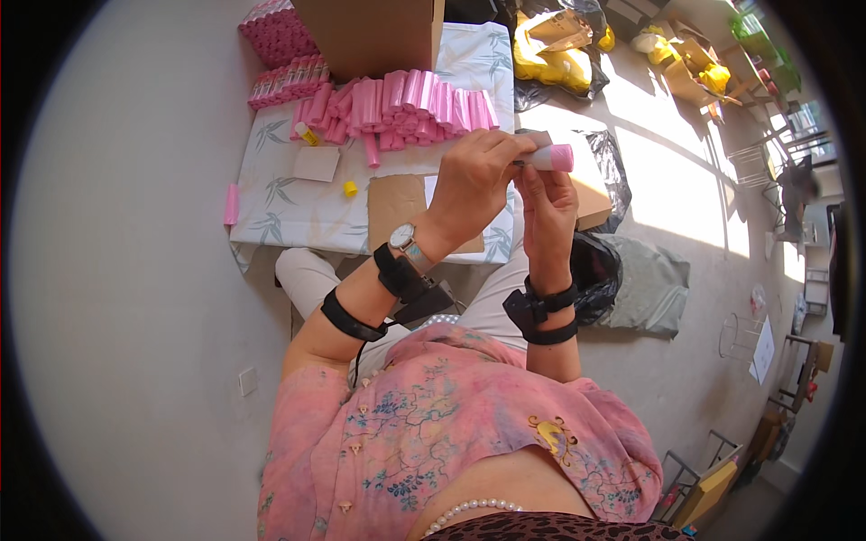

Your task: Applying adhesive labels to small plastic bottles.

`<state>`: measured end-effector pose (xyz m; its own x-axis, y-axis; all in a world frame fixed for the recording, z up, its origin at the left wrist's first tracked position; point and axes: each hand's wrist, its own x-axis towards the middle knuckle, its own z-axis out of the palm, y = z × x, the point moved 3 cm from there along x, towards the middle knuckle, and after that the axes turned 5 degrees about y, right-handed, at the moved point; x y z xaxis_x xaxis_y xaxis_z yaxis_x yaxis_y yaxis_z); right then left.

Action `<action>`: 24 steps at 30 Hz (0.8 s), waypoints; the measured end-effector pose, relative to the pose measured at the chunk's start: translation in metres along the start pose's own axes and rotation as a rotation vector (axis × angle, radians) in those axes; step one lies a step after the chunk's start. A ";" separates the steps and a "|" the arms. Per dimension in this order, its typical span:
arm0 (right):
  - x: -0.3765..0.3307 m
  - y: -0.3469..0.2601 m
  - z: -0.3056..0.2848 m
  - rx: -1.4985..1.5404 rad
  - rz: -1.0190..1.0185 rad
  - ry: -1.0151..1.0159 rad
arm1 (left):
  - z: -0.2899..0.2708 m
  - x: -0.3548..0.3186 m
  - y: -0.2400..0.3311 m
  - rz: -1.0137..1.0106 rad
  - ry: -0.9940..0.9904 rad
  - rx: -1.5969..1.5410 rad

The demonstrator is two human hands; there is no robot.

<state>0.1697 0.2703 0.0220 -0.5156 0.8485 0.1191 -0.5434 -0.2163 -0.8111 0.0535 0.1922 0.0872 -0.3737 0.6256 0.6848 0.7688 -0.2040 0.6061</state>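
Above the table's right side, both my hands are closed around one pink roll (562, 158), seemingly of thin plastic, with a white paper band about it. My left hand (474, 176) grips the band side from above, its fingertips pinching close to the paper. From below, my right hand (548, 206) steadies the roll with thumb and fingers. Part of the band and roll is hidden by my fingers. A heap of bare pink rolls (410, 106) lies beyond my hands. Nearer are a yellow glue stick (308, 134), its yellow cap (350, 188) and a stack of white labels (316, 163).
A flat cardboard piece (388, 206) lies on the leaf-patterned tablecloth (271, 216). Behind the heap stands a cardboard box (361, 41), beside banded pink rolls (287, 81). One roll (232, 204) rests at the left edge. Black plastic bags (595, 279) are at my right.
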 end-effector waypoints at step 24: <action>-0.003 0.006 -0.005 0.034 0.026 0.052 | 0.005 -0.009 0.000 -0.028 0.015 0.043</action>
<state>0.1712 0.2690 0.0136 -0.4954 0.8660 0.0680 -0.5531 -0.2541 -0.7934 0.0588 0.1901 0.0791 -0.4030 0.6193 0.6738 0.7795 -0.1535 0.6073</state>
